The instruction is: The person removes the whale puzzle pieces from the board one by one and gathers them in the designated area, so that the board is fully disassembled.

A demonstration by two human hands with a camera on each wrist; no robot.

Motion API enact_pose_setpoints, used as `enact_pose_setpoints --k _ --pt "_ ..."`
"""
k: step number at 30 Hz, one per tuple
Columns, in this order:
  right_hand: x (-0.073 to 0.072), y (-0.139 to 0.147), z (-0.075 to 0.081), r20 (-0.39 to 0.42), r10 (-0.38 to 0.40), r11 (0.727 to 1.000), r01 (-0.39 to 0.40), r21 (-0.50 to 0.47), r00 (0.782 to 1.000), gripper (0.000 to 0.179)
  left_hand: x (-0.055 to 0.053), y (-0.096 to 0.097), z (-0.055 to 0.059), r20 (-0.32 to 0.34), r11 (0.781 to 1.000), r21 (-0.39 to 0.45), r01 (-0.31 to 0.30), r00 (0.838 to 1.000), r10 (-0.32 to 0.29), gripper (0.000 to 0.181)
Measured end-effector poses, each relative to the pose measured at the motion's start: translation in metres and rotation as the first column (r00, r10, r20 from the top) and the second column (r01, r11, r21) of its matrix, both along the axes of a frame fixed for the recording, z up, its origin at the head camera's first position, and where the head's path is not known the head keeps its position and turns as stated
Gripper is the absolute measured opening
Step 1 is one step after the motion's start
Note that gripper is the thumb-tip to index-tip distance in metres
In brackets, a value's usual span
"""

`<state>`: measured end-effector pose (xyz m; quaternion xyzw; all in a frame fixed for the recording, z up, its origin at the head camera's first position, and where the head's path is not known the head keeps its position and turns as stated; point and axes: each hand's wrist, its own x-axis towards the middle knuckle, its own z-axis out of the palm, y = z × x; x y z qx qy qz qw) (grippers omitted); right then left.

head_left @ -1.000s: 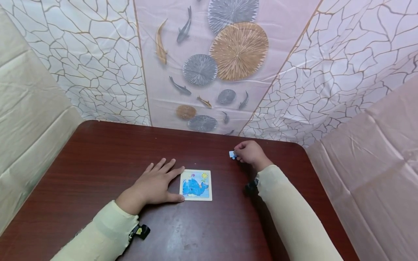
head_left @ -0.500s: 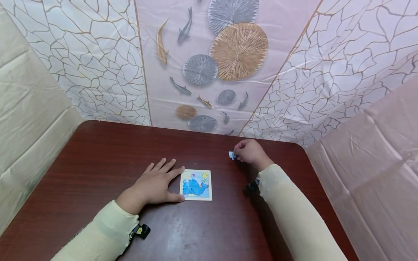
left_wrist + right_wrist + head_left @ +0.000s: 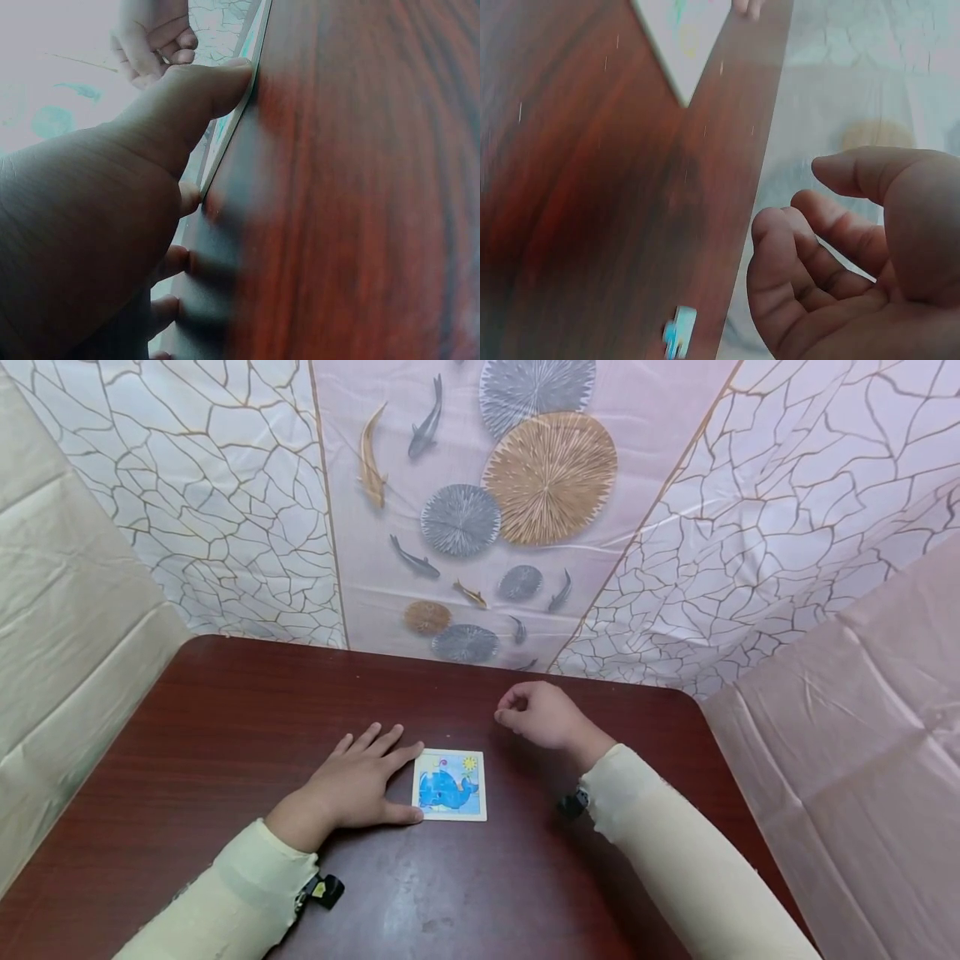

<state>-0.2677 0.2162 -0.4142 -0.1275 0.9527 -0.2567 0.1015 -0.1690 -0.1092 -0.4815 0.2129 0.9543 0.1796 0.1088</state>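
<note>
A square whale jigsaw puzzle (image 3: 448, 786) with a pale frame lies flat on the table. My left hand (image 3: 352, 792) rests at its left side with fingers spread; thumb and index finger touch the frame's left corners. To the right of the puzzle and farther back, my right hand (image 3: 546, 717) hovers over the table. Its fingers are loosely bent, and the right wrist view shows a gap between thumb and fingertips with nothing held. A small blue-and-white puzzle piece (image 3: 679, 331) lies on the table near that hand; the head view hides it.
The dark red-brown wooden table (image 3: 465, 893) has rounded far corners. Patterned cloth (image 3: 457, 518) hangs behind its far edge, with plain cloth panels on both sides. A black wrist camera (image 3: 327, 891) is strapped to the left wrist, another (image 3: 573, 803) to the right.
My right hand has let go of the puzzle piece and moved left, toward the puzzle. The left hand and the puzzle have stayed where they were.
</note>
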Motion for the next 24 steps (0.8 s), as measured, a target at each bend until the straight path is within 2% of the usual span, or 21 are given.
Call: enact_pose_setpoints --k 5,9,12,17,24 --pt "0.011 -0.02 -0.001 -0.011 0.14 0.99 -0.14 -0.018 0.99 0.009 0.0 0.0 0.001 -0.002 1.0 0.002 -0.004 1.0 0.004 0.107" --pt "0.017 -0.03 -0.005 0.014 0.278 0.961 -0.277 -0.009 0.961 0.014 0.0 0.0 0.001 0.001 1.0 0.001 -0.003 1.0 0.003 0.107" --pt "0.02 -0.035 -0.008 0.013 0.351 0.936 -0.351 0.018 0.936 0.02 0.0 0.001 0.002 0.003 1.0 0.006 0.0 1.0 0.0 0.106" --pt "0.024 -0.044 -0.015 -0.012 0.408 0.91 -0.405 0.086 0.913 0.02 0.001 0.001 0.002 -0.001 1.0 0.013 0.006 1.0 -0.006 0.106" --pt "0.026 -0.05 -0.019 -0.023 0.425 0.891 -0.414 0.189 0.905 0.015 0.002 0.0 0.003 -0.005 1.0 0.017 0.005 1.0 -0.005 0.106"
